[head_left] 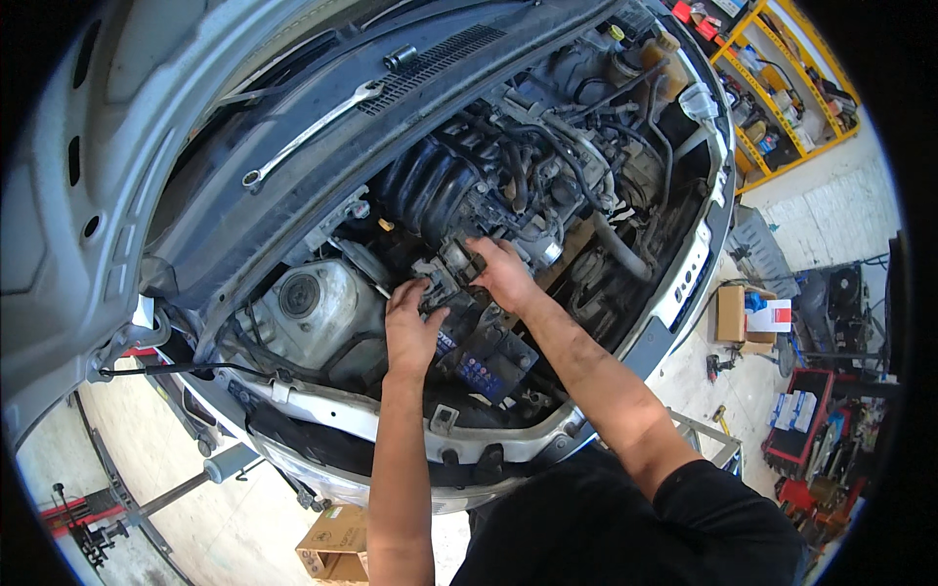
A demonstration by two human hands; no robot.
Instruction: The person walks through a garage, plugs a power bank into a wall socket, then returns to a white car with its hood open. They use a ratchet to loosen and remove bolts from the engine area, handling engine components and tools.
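Both hands reach into an open car engine bay and meet at a grey, bracket-like metal part (440, 280), whose exact kind I cannot make out. On its left side, the curved fingers and thumb of my left hand (412, 327) grip it. My right hand (503, 275) is closed on its right side, with the fingertips partly hidden. Just below the hands sits a dark car battery (496, 363) with a printed label. The black intake manifold (430, 181) of the engine lies beyond them, and a pale strut tower (315, 293) is to the left.
A long combination wrench (313, 137) and a metal socket (399, 57) lie on the cowl. The raised hood (88, 254) stands at the left, with its prop rod (186, 369) near it. A yellow shelf (772, 166), a red tool cart (801, 420) and a cardboard box (337, 542) stand around the car.
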